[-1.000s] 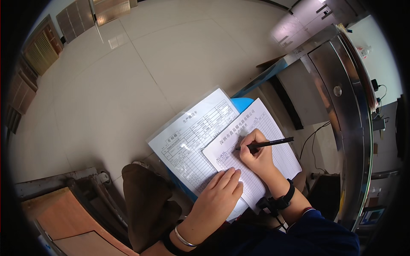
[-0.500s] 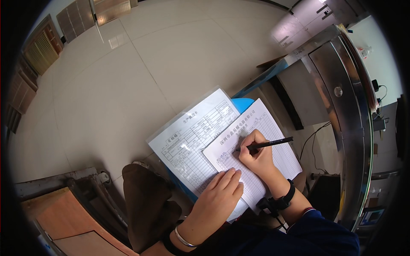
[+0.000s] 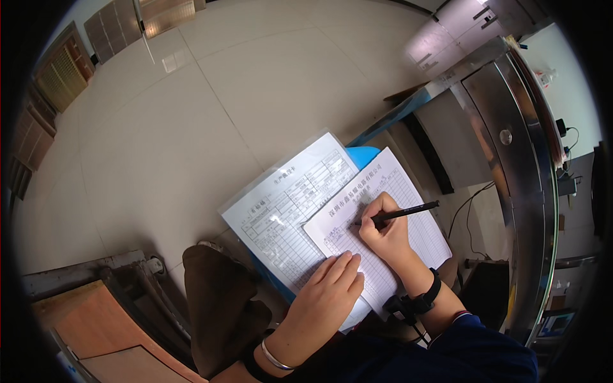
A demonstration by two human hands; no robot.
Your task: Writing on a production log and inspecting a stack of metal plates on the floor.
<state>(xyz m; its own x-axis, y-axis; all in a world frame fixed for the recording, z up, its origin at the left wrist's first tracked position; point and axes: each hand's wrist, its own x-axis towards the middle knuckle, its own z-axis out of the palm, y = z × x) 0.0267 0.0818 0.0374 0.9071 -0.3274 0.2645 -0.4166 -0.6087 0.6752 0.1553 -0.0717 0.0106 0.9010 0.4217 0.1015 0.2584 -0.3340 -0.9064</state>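
Note:
A black pen is pinched in my right hand, its tip down on a white printed form with a ruled grid. Fingers outstretched, my left hand lies flat over the lower left edge of that form. Under it, to the left, rests another printed sheet in a shiny clear sleeve. A blue board or folder shows from beneath the papers, which lie across my lap. My right fingers partly cover the writing around the pen tip.
To the right stands a metal desk with a drawer and a glass-edged top. Dark cables hang under it. At lower left is a wooden-topped piece with a worn metal frame. Pale floor tiles stretch ahead.
My right hand and the pen have shifted very slightly to the right, and the pen's upper end sits a touch higher. My left hand and the papers stay put.

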